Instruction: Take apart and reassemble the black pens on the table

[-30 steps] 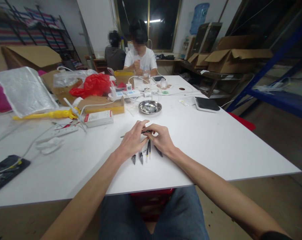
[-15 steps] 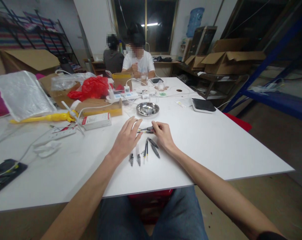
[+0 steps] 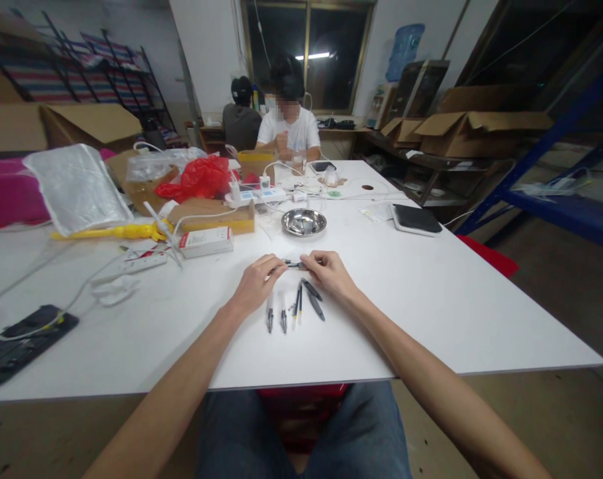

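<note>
Grasping pen parts [image 3: 294, 265] between left hand [image 3: 256, 283] and right hand [image 3: 330, 271], likely for steadiness, with 2 barrels [image 3: 283, 320] at 7 o'clock, presumably handy.

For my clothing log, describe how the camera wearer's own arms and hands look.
The left forearm and right forearm are bare and slender, narrowing towards the wrists; no sleeve or watch shows. The left hand and right hand are ungloved. Small markings cannot be made out.
</note>
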Motion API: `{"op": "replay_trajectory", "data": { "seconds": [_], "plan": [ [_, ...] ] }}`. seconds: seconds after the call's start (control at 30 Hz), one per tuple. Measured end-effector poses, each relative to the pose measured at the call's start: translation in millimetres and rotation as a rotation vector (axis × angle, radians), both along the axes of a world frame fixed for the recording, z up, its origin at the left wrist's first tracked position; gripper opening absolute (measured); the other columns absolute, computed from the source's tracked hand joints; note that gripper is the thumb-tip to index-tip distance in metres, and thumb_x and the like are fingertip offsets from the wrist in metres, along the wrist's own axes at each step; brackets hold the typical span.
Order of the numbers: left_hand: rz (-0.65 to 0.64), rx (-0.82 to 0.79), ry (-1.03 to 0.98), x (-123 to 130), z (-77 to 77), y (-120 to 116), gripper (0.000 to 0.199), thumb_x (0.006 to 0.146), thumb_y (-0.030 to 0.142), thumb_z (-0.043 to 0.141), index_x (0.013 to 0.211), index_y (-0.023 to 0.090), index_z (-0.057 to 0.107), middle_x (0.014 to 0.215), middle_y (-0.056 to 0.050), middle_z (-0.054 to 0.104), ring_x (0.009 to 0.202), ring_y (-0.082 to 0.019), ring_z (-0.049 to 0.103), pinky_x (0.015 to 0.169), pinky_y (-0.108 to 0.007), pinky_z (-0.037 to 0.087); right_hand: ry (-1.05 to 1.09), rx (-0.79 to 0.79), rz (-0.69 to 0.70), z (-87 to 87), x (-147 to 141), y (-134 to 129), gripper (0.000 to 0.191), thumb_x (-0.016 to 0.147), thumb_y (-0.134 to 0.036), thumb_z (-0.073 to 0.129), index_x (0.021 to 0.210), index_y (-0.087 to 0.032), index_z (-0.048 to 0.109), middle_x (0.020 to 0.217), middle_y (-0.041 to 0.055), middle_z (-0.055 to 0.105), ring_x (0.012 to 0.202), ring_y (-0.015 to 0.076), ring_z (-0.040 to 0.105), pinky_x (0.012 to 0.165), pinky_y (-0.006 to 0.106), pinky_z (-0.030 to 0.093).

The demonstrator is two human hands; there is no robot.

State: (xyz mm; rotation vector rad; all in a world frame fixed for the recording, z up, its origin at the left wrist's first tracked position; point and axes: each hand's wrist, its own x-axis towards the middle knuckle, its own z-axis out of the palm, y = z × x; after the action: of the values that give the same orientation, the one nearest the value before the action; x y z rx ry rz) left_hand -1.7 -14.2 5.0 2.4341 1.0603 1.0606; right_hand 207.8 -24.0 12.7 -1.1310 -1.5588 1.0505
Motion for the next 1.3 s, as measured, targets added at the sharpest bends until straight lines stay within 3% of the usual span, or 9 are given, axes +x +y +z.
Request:
{"op": "replay_trajectory", "data": {
  "seconds": [0.1,0.2,0.27,0.37,0.5,0.7,0.9,1.07,1.3],
  "plan": [
    [0.029,0.038,0.010,1.5,-0.6,0.2,0.019,0.100,0.031,0.052,0.090,0.018,0.063,0.088,-0.003,0.065,0.084,-0.017,0.059,0.079,-0.029,0.045,-0.058,-0.048,0.018,-1.1,0.6,-0.8,0.062,0.091,-0.069,0.048,0.066,-0.014,0.063,0.046,-0.0033,0.043,0.044,0.0091,0.035,0.046,0.025,0.026],
    [0.110,0.062,0.002,3.4,-2.7,0.7,0.011,0.096,0.030,0.060,0.092,0.020,0.064,0.088,-0.002,0.068,0.084,-0.017,0.062,0.080,-0.031,0.045,0.030,-0.004,0.102,1.1,1.7,-1.1,0.052,0.080,-0.066,0.067,0.088,-0.015,0.066,0.058,-0.0034,0.054,0.046,0.0088,0.039,0.045,0.023,0.028],
    [0.123,0.082,0.004,4.8,-3.4,0.2,0.009,0.094,0.029,0.063,0.092,0.021,0.064,0.087,-0.002,0.070,0.084,-0.018,0.063,0.083,-0.032,0.046,0.001,0.015,0.063,1.9,2.2,-0.9,0.050,0.079,-0.065,0.069,0.080,-0.015,0.066,0.055,-0.0036,0.052,0.046,0.0086,0.038,0.046,0.023,0.028],
    [0.106,0.112,0.017,6.3,-3.2,-0.7,0.008,0.093,0.029,0.065,0.091,0.021,0.065,0.087,-0.001,0.071,0.083,-0.018,0.065,0.084,-0.032,0.046,-0.056,-0.030,0.005,0.5,2.4,-0.1,0.059,0.090,-0.067,0.052,0.064,-0.015,0.062,0.044,-0.0034,0.044,0.043,0.0090,0.036,0.045,0.024,0.027],
    [0.171,0.144,0.009,6.0,-3.7,0.2,0.009,0.092,0.031,0.067,0.091,0.022,0.065,0.084,-0.001,0.071,0.080,-0.017,0.064,0.080,-0.031,0.045,0.048,-0.014,0.101,0.1,2.7,0.1,0.049,0.080,-0.062,0.070,0.094,-0.015,0.068,0.064,-0.0021,0.060,0.046,0.0086,0.041,0.044,0.022,0.028],
    [0.166,0.125,-0.020,6.3,-6.2,2.2,0.011,0.090,0.032,0.070,0.087,0.021,0.067,0.083,-0.001,0.073,0.078,-0.017,0.064,0.080,-0.032,0.046,-0.111,-0.017,0.021,2.7,2.7,-2.4,0.059,0.088,-0.067,0.055,0.064,-0.014,0.064,0.043,-0.0046,0.040,0.043,0.0084,0.032,0.045,0.025,0.023],
    [0.125,0.018,-0.040,6.6,-0.7,1.1,0.015,0.095,0.032,0.062,0.091,0.021,0.071,0.089,-0.002,0.075,0.085,-0.018,0.066,0.083,-0.034,0.046,-0.053,0.033,0.006,2.2,4.5,0.2,0.052,0.085,-0.065,0.061,0.073,-0.015,0.065,0.048,-0.0057,0.042,0.045,0.0083,0.032,0.047,0.025,0.022],
    [0.090,0.113,-0.037,7.1,2.7,-0.5,0.012,0.092,0.031,0.067,0.086,0.021,0.069,0.087,-0.003,0.074,0.085,-0.019,0.064,0.082,-0.035,0.044,-0.063,-0.154,0.005,-4.0,4.1,2.0,0.065,0.087,-0.070,0.052,0.047,-0.019,0.048,0.037,-0.0064,0.026,0.038,0.0069,0.021,0.043,0.027,0.013],
    [0.118,0.092,-0.031,3.5,0.8,2.8,0.014,0.095,0.030,0.062,0.092,0.021,0.073,0.089,-0.003,0.075,0.088,-0.020,0.061,0.082,-0.036,0.043,0.024,-0.044,0.014,1.6,6.1,2.1,0.049,0.077,-0.065,0.069,0.074,-0.016,0.063,0.048,-0.0060,0.044,0.042,0.0085,0.034,0.042,0.024,0.023]
  ]
}}
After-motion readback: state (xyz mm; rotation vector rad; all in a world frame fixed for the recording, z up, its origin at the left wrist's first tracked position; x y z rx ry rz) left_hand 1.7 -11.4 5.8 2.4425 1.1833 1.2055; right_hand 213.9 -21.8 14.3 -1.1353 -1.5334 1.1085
